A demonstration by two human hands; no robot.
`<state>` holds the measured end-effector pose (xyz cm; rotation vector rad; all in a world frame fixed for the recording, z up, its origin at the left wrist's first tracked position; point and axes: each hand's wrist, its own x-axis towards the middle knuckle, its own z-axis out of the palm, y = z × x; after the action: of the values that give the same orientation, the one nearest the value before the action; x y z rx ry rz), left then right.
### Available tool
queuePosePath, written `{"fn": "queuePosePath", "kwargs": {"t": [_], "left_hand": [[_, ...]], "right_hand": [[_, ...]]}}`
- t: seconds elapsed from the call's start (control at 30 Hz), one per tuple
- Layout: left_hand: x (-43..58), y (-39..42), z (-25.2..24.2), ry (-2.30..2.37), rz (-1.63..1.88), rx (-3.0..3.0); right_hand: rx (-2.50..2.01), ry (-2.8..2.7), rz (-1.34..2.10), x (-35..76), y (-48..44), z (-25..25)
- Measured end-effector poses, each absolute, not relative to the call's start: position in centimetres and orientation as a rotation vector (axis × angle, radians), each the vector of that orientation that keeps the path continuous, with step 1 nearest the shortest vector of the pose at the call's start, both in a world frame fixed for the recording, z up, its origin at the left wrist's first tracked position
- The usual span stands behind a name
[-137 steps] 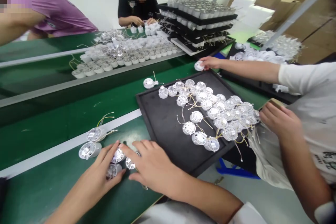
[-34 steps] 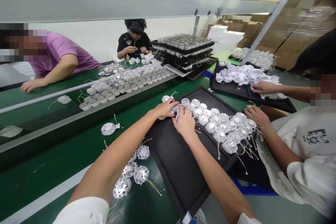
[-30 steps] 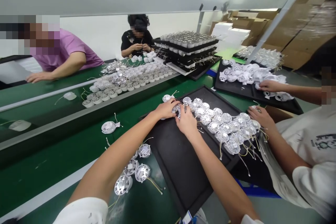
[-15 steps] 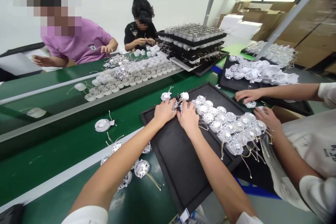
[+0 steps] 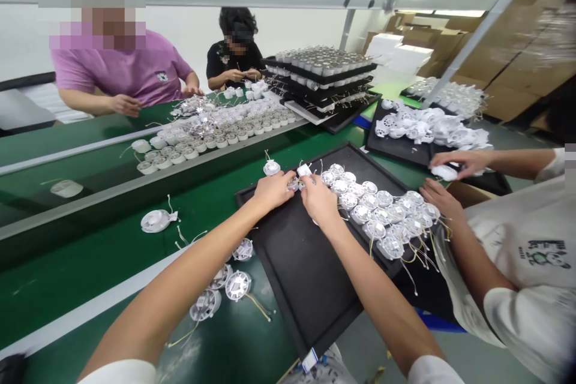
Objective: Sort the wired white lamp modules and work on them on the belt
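My left hand and right hand are half-curled over white wired discs on the black tray, grip unclear, and pulling one could snag tangled wires, dragging neighbours off.

A green belt carries a black tray at six o'clock, loose white housings at seven, and packed housing rows at ten.
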<state>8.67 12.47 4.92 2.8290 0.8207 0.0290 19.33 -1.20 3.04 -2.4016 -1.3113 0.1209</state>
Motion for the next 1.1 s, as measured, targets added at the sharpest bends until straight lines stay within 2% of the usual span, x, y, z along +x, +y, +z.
{"fn": "queuePosePath", "kwargs": {"t": [0.17,0.37,0.47,0.57,0.67,0.83,0.97,1.1], "left_hand": [[5.3,11.9,7.3,0.807,-0.058,2.669],[0.3,11.3,10.8,0.737,-0.063,2.415],[-4.1,8.6,12.3,0.759,0.099,2.305],[-10.0,3.0,12.8,0.87,0.227,2.365],[-15.9,-4.1,11.3,0.958,0.17,2.519],[-22.2,-11.9,5.1,1.288,-0.065,2.763],[-23.2,-12.4,1.3,1.371,-0.046,2.854],[-22.6,-9.7,0.4,1.179,0.036,2.898]], "right_hand": [[-2.126,-1.434,0.335,21.1,-4.5,3.7],[-1.569,-1.021,1.108,23.1,-7.1,4.9],[-1.459,-0.92,1.157,23.5,-7.7,5.7],[-1.457,-1.044,1.167,24.1,-8.0,6.6],[-1.474,-1.253,1.212,24.1,-8.0,7.5],[-1.358,-1.472,1.232,21.7,-8.1,8.6],[-1.249,-1.642,1.274,18.4,-8.0,9.1],[-1.188,-1.84,1.237,14.5,-7.7,10.0]]}}
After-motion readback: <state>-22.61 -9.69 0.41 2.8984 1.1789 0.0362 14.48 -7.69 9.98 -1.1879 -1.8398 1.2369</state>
